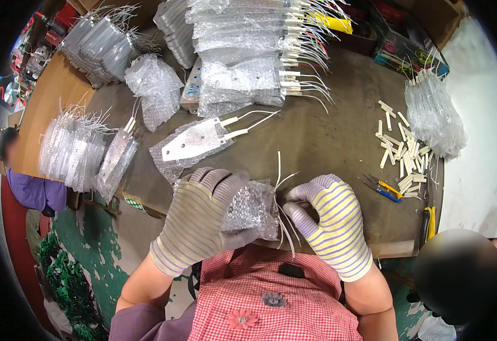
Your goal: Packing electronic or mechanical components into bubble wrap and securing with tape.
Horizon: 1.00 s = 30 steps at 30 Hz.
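My left hand (pixel 194 221), in a striped knit glove, is closed over a bubble-wrapped bundle (pixel 249 209) at the table's near edge. White wires (pixel 286 224) stick out of the bundle's right end. My right hand (pixel 335 219), gloved in yellow and purple stripes, pinches at these wires with thumb and forefinger; the exact contact is partly hidden. Just beyond my left hand lies a flat white plate (pixel 194 142) on bubble wrap, with two sleeved wires pointing right. What the wrapped bundle contains is hard to make out.
Stacks of bubble-wrapped pieces (pixel 240 79) with wires fill the back. More wrapped bundles stand at the left (pixel 72 150) and right (pixel 435 113). Loose cream-coloured sleeves (pixel 407 156) are scattered at the right, near blue-and-yellow snips (pixel 389 192) and a yellow-handled tool (pixel 428 224).
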{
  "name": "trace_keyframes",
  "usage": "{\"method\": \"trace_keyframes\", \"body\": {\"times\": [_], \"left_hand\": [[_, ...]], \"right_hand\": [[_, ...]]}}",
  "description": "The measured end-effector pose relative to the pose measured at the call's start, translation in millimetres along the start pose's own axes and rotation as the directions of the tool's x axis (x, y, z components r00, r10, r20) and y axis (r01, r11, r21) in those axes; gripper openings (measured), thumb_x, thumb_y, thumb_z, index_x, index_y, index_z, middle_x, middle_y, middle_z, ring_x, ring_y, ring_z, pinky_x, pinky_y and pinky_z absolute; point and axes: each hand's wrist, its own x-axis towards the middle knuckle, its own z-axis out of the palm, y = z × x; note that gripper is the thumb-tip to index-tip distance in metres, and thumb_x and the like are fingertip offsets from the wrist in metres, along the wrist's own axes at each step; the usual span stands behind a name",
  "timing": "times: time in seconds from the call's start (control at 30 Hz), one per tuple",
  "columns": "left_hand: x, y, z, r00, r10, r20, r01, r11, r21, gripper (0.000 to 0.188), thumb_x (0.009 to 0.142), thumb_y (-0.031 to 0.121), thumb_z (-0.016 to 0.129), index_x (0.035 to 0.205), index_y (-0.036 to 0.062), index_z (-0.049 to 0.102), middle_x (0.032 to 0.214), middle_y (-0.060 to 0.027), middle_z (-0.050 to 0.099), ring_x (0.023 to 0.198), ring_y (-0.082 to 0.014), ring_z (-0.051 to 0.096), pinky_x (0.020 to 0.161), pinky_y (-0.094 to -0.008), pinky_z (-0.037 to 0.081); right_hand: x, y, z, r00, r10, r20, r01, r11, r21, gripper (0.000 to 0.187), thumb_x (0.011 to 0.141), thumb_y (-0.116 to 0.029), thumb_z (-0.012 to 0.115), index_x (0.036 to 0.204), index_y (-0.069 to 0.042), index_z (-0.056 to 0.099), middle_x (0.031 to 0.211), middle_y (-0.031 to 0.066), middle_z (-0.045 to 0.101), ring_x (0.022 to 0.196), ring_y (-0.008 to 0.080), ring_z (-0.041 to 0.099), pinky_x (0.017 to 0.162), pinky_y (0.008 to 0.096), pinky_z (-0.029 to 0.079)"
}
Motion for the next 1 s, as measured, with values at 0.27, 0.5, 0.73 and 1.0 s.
{"method": "trace_keyframes", "body": {"times": [0.27, 0.5, 0.73, 1.0], "left_hand": [[5, -4, -4, 0.993, -0.097, -0.063, 0.094, 0.994, -0.053, 0.033, 0.08, 0.029, 0.079, 0.102, 0.0057, 0.071, 0.095, -0.0166, 0.068, 0.085, -0.037, 0.066, 0.079, -0.0487, 0.05], [3, -12, 8, 0.955, -0.122, -0.271, 0.125, 0.992, -0.005, 0.01, 0.089, 0.01, 0.069, 0.097, 0.0052, 0.067, 0.088, -0.0139, 0.066, 0.082, -0.0361, 0.064, 0.072, -0.0436, 0.05], [-12, -7, 9, 0.73, -0.289, -0.619, 0.106, 0.943, -0.315, 0.007, 0.096, 0.0, 0.057, 0.099, 0.0026, 0.063, 0.092, -0.013, 0.062, 0.082, -0.0281, 0.06, 0.078, -0.0366, 0.049], [0, 45, 14, 0.554, -0.63, -0.544, -0.108, 0.594, -0.798, 0.005, 0.098, 0.006, 0.06, 0.102, 0.0036, 0.062, 0.087, -0.0108, 0.063, 0.077, -0.0232, 0.061, 0.074, -0.0338, 0.05]], "right_hand": [[-12, 5, -12, 0.991, 0.08, -0.104, -0.094, 0.985, -0.146, 0.011, 0.081, -0.009, 0.075, 0.089, -0.007, 0.069, 0.081, 0.0129, 0.066, 0.078, 0.0347, 0.063, 0.073, 0.046, 0.049], [-18, -4, -24, 0.996, 0.082, 0.033, -0.057, 0.879, -0.474, 0.026, 0.078, -0.009, 0.076, 0.103, -0.006, 0.073, 0.094, 0.0135, 0.064, 0.088, 0.0336, 0.061, 0.078, 0.0457, 0.049], [-38, -40, -20, 0.991, -0.035, 0.129, 0.019, 0.993, 0.119, 0.022, 0.082, -0.024, 0.08, 0.095, -0.007, 0.074, 0.078, 0.0077, 0.068, 0.07, 0.0325, 0.064, 0.066, 0.042, 0.051], [-11, -56, 43, 0.991, 0.127, 0.031, -0.126, 0.864, 0.487, 0.031, 0.095, -0.017, 0.07, 0.123, -0.004, 0.068, 0.107, 0.0164, 0.075, 0.094, 0.0329, 0.074, 0.086, 0.0386, 0.057]]}}
